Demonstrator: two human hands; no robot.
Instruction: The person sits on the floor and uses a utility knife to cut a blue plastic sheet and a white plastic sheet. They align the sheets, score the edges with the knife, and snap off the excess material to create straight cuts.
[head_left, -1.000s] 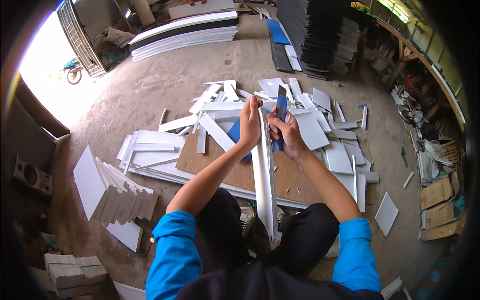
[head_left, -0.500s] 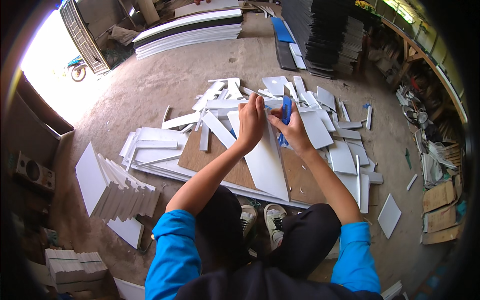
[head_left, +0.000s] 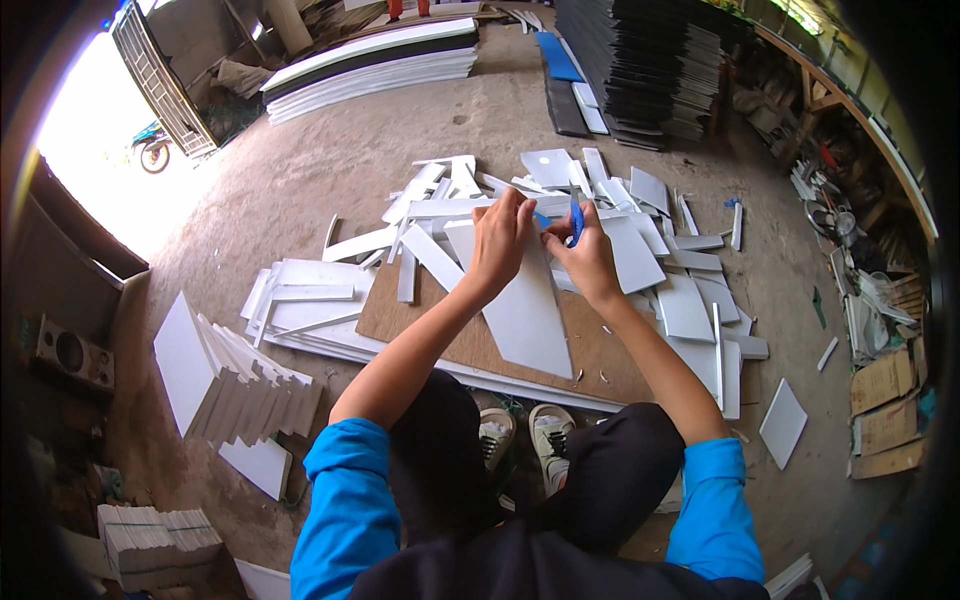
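My left hand [head_left: 498,240] is closed at the far end of a long white foam board [head_left: 527,318], its fingertips mostly hidden. The board slants toward me over a brown wooden sheet [head_left: 440,337]. Just to the right, my right hand [head_left: 588,258] is wrapped round a blue utility knife [head_left: 577,222], which points away from me with a thin blade tip showing. Right thumb and fingers are close to the board's right edge. Whether the blade touches the board, I cannot tell.
White offcuts [head_left: 640,245] lie heaped beyond and right of my hands. A stack of white panels [head_left: 235,375] stands at the left, near a speaker box [head_left: 73,353]. Tall black sheets [head_left: 630,75] are piled at the back. Flattened cardboard [head_left: 885,410] lies far right.
The white board's near end has shifted away from me and slightly left. The knife has turned in my right hand and now shows a narrower side. My left hand has barely moved.
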